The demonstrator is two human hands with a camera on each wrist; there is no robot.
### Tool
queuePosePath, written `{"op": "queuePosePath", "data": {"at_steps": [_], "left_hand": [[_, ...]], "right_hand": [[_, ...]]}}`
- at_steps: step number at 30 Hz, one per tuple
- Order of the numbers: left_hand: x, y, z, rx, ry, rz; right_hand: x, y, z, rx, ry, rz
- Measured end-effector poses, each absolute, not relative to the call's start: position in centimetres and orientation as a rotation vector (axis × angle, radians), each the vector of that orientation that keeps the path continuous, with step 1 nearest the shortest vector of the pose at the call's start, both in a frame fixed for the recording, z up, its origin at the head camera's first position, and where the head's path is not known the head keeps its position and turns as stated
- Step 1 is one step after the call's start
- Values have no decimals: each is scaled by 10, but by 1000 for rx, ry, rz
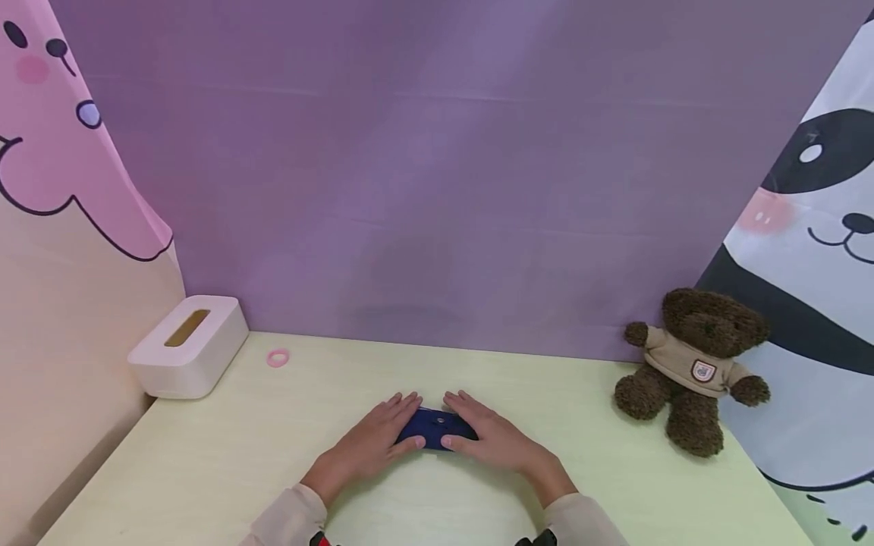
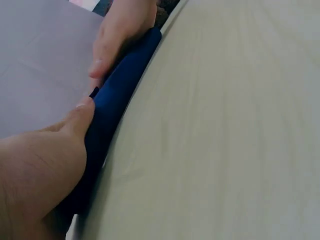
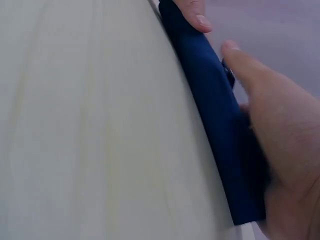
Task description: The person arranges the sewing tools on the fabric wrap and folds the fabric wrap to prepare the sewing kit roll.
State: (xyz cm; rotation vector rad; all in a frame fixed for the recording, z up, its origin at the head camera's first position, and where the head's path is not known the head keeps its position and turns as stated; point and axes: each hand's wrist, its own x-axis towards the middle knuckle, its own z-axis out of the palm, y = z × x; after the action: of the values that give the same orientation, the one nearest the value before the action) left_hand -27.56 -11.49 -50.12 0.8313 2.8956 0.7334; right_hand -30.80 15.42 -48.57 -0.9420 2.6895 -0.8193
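Note:
A dark blue folded case [image 1: 432,431] with a small metal snap [image 1: 440,420] lies on the table in the head view. My left hand [image 1: 372,440] rests over its left end, fingers straight and pointing forward, thumb on the top near the front edge. Over the right end lies my right hand [image 1: 501,440] in the same way, its thumb a little apart from the left one. Seen from the left wrist, the case [image 2: 117,100] shows its long smooth front side. In the right wrist view a flap stands slightly up from the case [image 3: 210,105] beside the thumb.
At the back left stands a white tissue box [image 1: 205,356], with a pink ring [image 1: 278,352] to its right. A brown teddy bear [image 1: 693,371] in a beige shirt sits at the right edge of the pale table [image 1: 205,470]. A purple cloth [image 1: 437,189] hangs behind.

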Motion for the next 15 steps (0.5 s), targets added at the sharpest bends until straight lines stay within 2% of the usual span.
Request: {"op": "queuePosePath", "data": {"at_steps": [8, 15], "left_hand": [[-270, -109, -494, 823, 2892, 636], [-271, -116, -494, 792, 2884, 657]], "right_hand": [[-313, 160, -488, -965, 2733, -693], [-311, 177, -487, -855, 2735, -739]]}}
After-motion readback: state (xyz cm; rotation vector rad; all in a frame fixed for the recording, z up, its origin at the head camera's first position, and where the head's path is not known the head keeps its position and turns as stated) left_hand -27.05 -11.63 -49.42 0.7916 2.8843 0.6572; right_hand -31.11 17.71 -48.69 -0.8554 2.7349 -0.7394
